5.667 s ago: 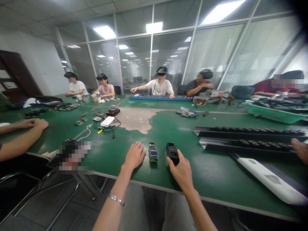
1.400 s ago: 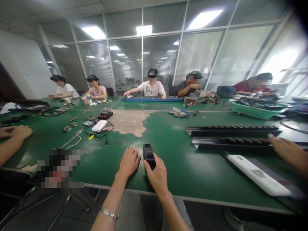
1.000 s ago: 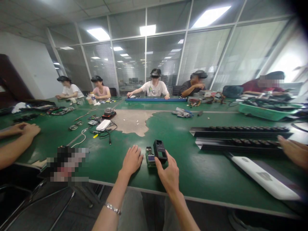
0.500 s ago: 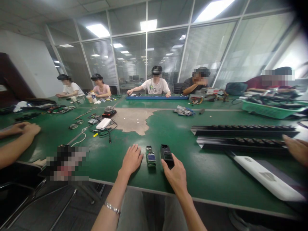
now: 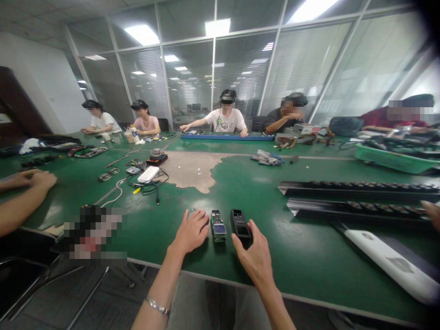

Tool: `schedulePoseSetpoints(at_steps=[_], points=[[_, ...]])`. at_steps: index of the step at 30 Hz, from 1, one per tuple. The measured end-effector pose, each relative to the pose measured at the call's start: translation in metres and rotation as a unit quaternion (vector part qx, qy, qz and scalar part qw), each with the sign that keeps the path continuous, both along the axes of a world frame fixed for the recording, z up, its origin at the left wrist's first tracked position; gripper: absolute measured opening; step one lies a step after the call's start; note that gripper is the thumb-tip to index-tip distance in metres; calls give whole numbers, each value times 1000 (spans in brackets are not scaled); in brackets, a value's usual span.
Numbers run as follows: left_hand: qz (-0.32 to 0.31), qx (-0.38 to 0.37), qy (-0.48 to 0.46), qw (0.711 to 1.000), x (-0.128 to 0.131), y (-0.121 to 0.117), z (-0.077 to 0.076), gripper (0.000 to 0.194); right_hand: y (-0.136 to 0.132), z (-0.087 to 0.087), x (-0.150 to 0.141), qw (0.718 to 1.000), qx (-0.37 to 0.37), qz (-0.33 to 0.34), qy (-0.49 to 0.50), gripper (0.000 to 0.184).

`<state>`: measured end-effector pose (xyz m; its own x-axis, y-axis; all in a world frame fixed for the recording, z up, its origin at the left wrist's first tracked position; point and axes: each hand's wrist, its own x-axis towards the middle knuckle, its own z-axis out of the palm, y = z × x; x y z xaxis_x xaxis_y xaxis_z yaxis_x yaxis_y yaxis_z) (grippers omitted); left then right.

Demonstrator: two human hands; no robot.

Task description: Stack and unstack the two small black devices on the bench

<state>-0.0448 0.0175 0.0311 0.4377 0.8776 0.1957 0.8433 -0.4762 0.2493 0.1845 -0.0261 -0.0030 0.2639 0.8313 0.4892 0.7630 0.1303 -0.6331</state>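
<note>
A narrow green circuit board [image 5: 218,227] with a small bluish screen lies on the green table in front of me. To its left rests my left hand [image 5: 194,231], palm down and fingers spread, its fingertips close to the board's edge and holding nothing. On the other side of the board is a black plastic case [image 5: 239,222] with rectangular openings, apparently the housing of a handheld device. My right hand [image 5: 256,252] has its thumb at the case's left edge and its fingers along the right edge, gripping its lower part.
Two long black rails [image 5: 343,208] and a white elongated device [image 5: 385,261] lie to the right. A white box with cables [image 5: 148,174] sits ahead left. Farther back are a bundle of grey parts [image 5: 267,157] and a green basket [image 5: 392,158]. Several people sit around the table.
The view has shifted slightly. My left hand's fingers are more spread and nearer the circuit board. My right hand stays at the black case, its fingers a little lower along the side.
</note>
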Motion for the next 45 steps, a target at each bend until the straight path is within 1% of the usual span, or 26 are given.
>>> schedulePoseSetpoints(at_steps=[2,6,13,16,18,21,25,30,32,38,42,45], points=[[-15,-7,-4,1000,-1,-1,4,52,-1,2,0,1000,-9,8,14,76],[-40,-17,-7,999,-4,-1,8,75,-1,3,2,999,-27,16,22,75],[-55,-9,3,998,-1,5,5,106,1,1,2,998,-39,30,-25,82],[-50,-6,6,999,2,6,4,113,0,3,-1,997,-45,28,-48,88],[-46,-6,5,999,4,5,4,114,0,4,-3,997,-51,24,-57,92],[-39,-7,1,999,5,4,6,108,-1,6,-4,996,-55,20,-67,94],[-33,-11,-4,999,7,3,9,102,-3,8,-3,994,-61,19,-86,93],[-32,-18,-2,999,9,2,10,103,-4,9,-3,993,-61,23,-102,88],[-31,-15,1,999,9,0,10,102,-4,8,-2,993,-60,23,-99,89],[-35,-6,21,999,9,-2,7,102,-2,6,-1,995,-57,24,-75,98],[-40,0,37,999,9,-1,4,105,-1,6,-2,995,-56,21,-74,101],[-37,7,44,998,9,0,2,103,-2,7,-2,995,-58,19,-74,102]])
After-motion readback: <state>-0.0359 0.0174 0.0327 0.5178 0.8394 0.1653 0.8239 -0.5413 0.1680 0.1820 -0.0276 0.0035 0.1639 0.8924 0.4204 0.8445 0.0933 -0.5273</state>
